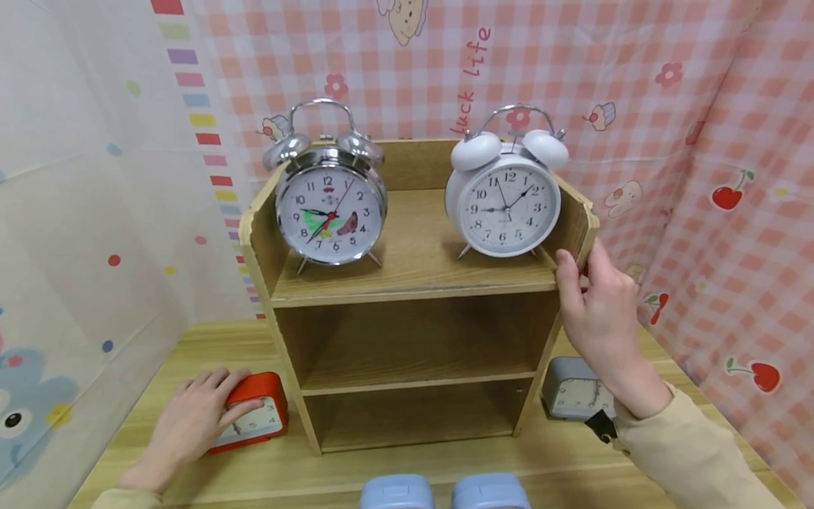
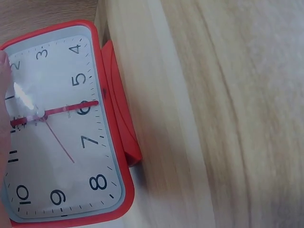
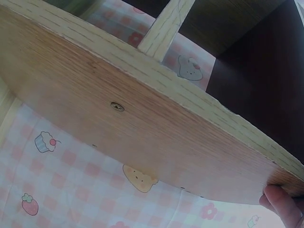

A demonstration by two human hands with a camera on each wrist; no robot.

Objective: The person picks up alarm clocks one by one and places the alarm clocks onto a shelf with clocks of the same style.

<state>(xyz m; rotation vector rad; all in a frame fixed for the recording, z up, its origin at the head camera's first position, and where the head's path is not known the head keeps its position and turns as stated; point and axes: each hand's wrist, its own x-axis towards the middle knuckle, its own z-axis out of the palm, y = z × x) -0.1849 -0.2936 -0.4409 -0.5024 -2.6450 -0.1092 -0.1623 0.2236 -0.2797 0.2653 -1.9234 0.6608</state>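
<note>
At the lower left of the head view, my left hand (image 1: 193, 417) grips a red clock (image 1: 278, 404), fingers over its top and thumb across its face. The left wrist view shows that clock's white dial (image 2: 57, 142) close up, its base on the wood surface. My right hand (image 1: 600, 311) holds the right side panel of a small wooden shelf (image 1: 416, 290) near its top front corner. In the right wrist view, fingertips (image 3: 280, 204) touch the panel's outer face. A silver twin-bell alarm clock (image 1: 331, 212) and a white twin-bell alarm clock (image 1: 505, 205) stand on the shelf's top level.
A grey clock (image 1: 575, 389) sits right of the shelf, below my right forearm. Two light-blue objects (image 1: 397, 493) lie at the front edge of view, partly cut off. Checked cloth (image 1: 420, 85) hangs behind and to the right; a pale dotted cloth (image 1: 95, 177) hangs left.
</note>
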